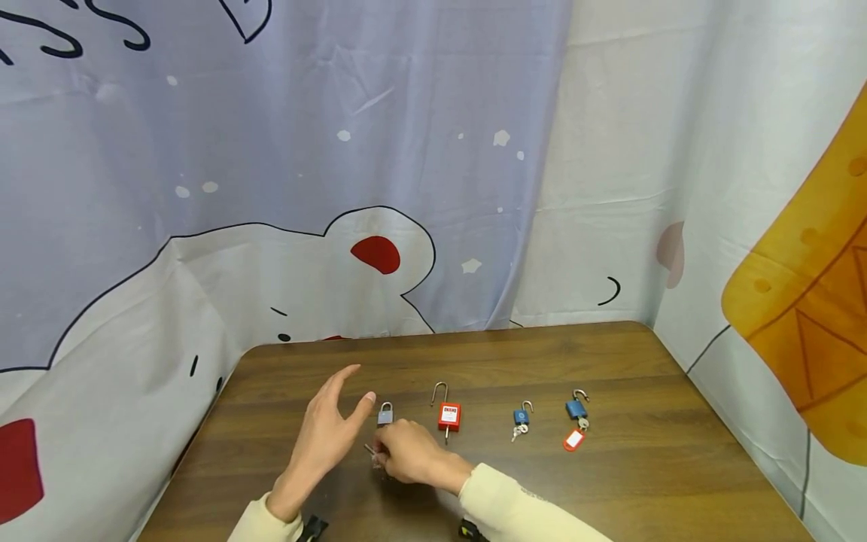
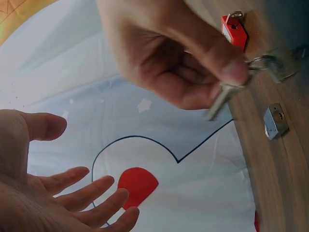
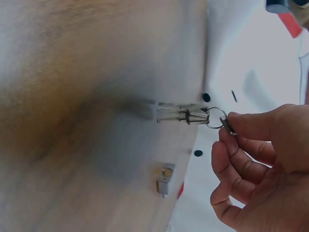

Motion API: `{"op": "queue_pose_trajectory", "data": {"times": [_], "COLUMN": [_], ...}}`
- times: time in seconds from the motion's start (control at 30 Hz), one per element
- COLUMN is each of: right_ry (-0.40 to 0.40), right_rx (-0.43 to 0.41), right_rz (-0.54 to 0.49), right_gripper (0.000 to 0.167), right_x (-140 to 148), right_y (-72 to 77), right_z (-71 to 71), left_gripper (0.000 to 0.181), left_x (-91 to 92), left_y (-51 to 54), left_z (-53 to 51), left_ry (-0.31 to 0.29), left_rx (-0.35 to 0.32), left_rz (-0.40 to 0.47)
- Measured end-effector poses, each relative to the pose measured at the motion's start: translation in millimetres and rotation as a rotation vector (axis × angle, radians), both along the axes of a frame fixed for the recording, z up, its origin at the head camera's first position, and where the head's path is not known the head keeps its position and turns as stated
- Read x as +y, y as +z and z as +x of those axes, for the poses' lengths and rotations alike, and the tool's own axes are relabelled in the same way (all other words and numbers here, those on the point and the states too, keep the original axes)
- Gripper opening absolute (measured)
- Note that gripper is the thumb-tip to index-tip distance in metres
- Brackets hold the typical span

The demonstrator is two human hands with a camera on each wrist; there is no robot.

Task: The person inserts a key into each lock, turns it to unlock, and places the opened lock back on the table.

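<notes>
My right hand (image 1: pixel 413 453) pinches one key (image 2: pixel 221 102) between thumb and forefinger. From that key a metal ring (image 3: pixel 216 117) hangs with several more keys (image 3: pixel 186 114), seen in the right wrist view. Just beyond the hand stands a small grey padlock (image 1: pixel 385 414), its shackle seeming closed; its keyhole face shows in the right wrist view. My left hand (image 1: pixel 328 429) is held over the table to the left, fingers spread and holding nothing. Right of the grey padlock lies a red padlock (image 1: pixel 449 416) with its shackle open and a key in it.
Further right on the wooden table (image 1: pixel 643 482) lie a small blue padlock (image 1: pixel 521 417) and another blue padlock (image 1: pixel 576 409), both with open shackles and keys. A red key tag (image 1: pixel 573 439) is attached to the latter. A printed curtain (image 1: pixel 284 150) hangs behind the table.
</notes>
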State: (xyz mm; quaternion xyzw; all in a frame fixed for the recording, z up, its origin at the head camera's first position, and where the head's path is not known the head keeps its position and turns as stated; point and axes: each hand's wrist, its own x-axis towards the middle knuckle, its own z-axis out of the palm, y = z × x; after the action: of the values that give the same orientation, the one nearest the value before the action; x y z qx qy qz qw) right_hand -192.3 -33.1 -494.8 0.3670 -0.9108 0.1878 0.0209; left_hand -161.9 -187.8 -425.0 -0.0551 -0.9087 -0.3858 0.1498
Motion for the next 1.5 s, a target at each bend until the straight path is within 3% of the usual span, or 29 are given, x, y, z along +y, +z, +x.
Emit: {"op": "queue_pose_trajectory", "data": {"times": [0.6, 1.07, 1.5], "right_ry": [-0.017, -0.087, -0.117], "right_rx": [-0.025, -0.045, 0.008], "right_rz": [-0.203, -0.347, -0.415], "right_gripper": [0.008, 0.006, 0.005], "right_x": [34.7, 72.5, 94.8], "right_y": [36.8, 67.5, 85.5], "right_z": [-3.1, 1.6, 7.2], "left_gripper": [0.055, 0.053, 0.049], "left_x": [4.0, 8.2, 20.6], "left_y": [1.9, 0.4, 2.7], "left_z": [0.9, -0.7, 1.1], "left_ry": [-0.003, 0.000, -0.018], "left_rx": [0.015, 0.034, 0.037], "left_rz": [-0.004, -0.001, 0.024]}}
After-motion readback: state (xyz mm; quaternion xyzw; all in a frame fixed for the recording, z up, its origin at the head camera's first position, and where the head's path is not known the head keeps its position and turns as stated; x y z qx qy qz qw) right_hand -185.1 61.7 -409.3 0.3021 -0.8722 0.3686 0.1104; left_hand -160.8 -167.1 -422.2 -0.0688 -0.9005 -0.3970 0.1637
